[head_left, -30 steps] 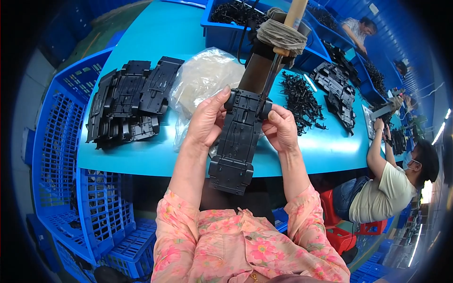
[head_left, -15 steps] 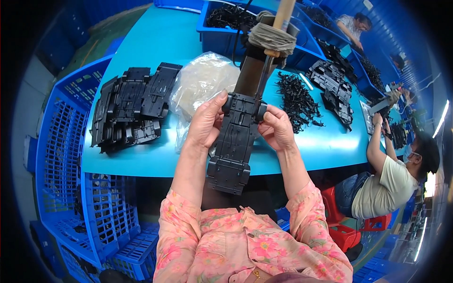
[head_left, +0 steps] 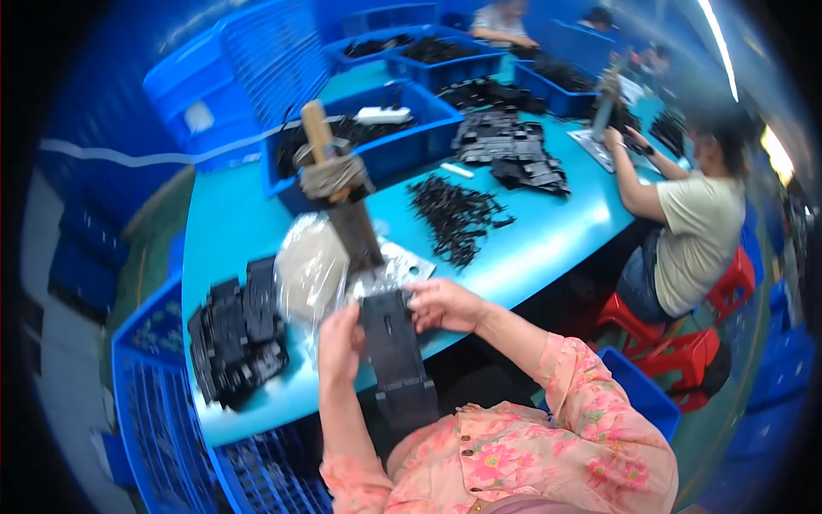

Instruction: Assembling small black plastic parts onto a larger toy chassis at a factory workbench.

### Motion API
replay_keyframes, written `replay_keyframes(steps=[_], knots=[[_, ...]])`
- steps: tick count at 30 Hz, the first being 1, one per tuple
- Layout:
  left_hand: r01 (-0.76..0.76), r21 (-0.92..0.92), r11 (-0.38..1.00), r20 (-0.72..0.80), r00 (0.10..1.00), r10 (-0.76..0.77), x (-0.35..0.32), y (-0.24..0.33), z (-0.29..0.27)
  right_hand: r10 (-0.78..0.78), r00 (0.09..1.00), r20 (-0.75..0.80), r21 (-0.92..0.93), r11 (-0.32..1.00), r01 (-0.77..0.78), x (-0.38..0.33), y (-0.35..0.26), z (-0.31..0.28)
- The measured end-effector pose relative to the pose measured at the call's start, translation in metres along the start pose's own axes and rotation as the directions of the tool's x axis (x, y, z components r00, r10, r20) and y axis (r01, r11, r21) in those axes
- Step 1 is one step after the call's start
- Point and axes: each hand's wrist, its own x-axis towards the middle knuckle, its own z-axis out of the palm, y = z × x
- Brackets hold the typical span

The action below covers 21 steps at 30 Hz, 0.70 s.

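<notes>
A long black moulded plastic part (head_left: pixel 396 347) is held in front of my body, just past the table's near edge. My left hand (head_left: pixel 341 343) grips its upper left side, and my right hand (head_left: pixel 445 306) pinches its upper right corner. Motion blurs the fingers somewhat. Beyond the part stands a metal bar tool (head_left: pixel 355 231) wrapped in cloth strips (head_left: pixel 332 177), with a wooden handle (head_left: pixel 317 130) on top. Left of the tool lies a clear plastic bag (head_left: pixel 310 270) with pale contents I cannot make out. Similar black parts (head_left: pixel 235 334) are stacked at the table's left.
A heap of small black pieces (head_left: pixel 458 218) lies on the teal table (head_left: pixel 548 248). Blue bins (head_left: pixel 428 98) line its far side. More black parts (head_left: pixel 514 141) lie beyond the heap. Blue crates (head_left: pixel 154 394) stand at lower left. A co-worker (head_left: pixel 685 197) sits at the right.
The black part has come away from the metal bar toward my body and now shows a smoother face. My view has swung, bringing more of the far bins in.
</notes>
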Motion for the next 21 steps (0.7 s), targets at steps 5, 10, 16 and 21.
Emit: replay_keyframes(steps=[5,10,16,21], knots=[[-0.071,0.155,0.985,-0.078,0.993,0.084,-0.042,-0.010,0.007,0.014,0.994,0.113,-0.045,0.999,-0.009,-0.044,0.003,-0.003],[-0.341,0.470,0.814,-0.138,0.883,0.450,-0.046,-0.030,-0.015,-0.148,0.989,-0.008,0.000,0.989,0.148,-0.083,-0.011,-0.026],[-0.369,0.430,0.824,-0.219,0.843,0.492,-0.047,-0.026,-0.014,-0.492,0.830,-0.263,0.163,0.825,0.541,-0.128,-0.046,-0.054],[-0.355,0.531,0.770,-0.134,0.862,0.490,-0.049,-0.032,-0.018,-0.639,0.617,-0.460,0.134,0.637,0.759,-0.140,-0.069,-0.077]])
